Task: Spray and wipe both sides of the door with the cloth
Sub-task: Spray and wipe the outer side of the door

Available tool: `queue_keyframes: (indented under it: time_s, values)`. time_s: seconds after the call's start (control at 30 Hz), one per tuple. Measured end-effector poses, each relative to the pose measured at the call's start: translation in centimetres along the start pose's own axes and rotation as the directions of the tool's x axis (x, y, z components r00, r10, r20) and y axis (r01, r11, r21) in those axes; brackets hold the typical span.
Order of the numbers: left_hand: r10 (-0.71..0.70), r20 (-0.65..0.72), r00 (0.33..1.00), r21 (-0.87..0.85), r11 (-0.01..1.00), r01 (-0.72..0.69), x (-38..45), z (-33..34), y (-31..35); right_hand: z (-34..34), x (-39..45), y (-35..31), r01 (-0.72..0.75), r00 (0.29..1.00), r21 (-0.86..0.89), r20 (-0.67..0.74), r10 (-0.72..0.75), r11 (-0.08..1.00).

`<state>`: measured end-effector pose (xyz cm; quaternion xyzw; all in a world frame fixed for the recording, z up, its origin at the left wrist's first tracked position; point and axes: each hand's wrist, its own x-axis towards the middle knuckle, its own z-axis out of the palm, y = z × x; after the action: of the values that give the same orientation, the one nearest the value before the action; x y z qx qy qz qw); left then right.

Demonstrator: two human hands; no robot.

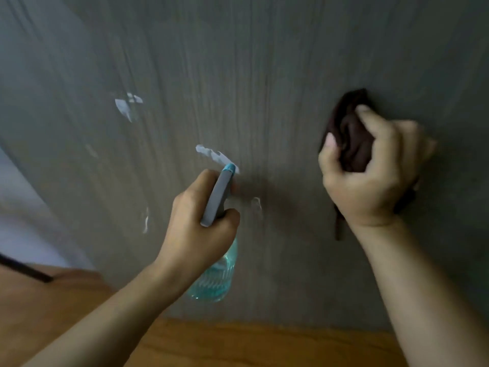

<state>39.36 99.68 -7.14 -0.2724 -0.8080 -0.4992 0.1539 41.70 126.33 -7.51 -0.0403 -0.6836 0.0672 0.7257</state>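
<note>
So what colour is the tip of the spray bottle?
Blue, on the spray bottle nozzle, seen in the head view.

spray bottle [217, 234] left; cloth [352, 139] right, on door [264, 75]

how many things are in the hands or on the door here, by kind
spray bottle, held in the left hand: 1
dark cloth, gripped by the right hand against the door: 1
white patches on the door, clearly visible, such as one: 3 (fainter marks are too blurred to count)
total: 5
</note>
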Motion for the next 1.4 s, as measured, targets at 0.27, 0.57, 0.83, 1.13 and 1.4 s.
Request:
queue_keyframes:
  time_s: [0.27,0.57,0.83,1.13,1.4]
  values:
    - [0.104,0.098,0.990,-0.301,0.951,-0.070,-0.1,-1.1,-1.1,1.6,1.1,-5.4,0.026,0.988,-0.143,0.157,-0.003,0.989]
    - [0.000,0.257,0.967,-0.319,0.944,0.084,-1.9,-0.4,-4.0,2.8,-1.4,-5.6,-0.075,0.996,-0.129,0.036,0.080,0.989]
    - [-0.030,0.171,0.985,-0.214,0.975,0.067,-2.6,-0.1,-4.3,3.1,-4.5,-6.5,-0.068,0.997,-0.072,0.024,0.070,0.995]
    - [-0.072,0.197,0.978,-0.114,0.989,0.095,-3.5,1.6,-3.7,1.3,-4.9,-3.3,-0.150,0.987,-0.040,-0.060,0.148,0.988]
    - [-0.074,0.248,0.966,-0.137,0.984,0.111,-3.9,0.9,-4.5,1.0,-5.3,-3.6,-0.201,0.979,-0.035,-0.030,0.200,0.979]
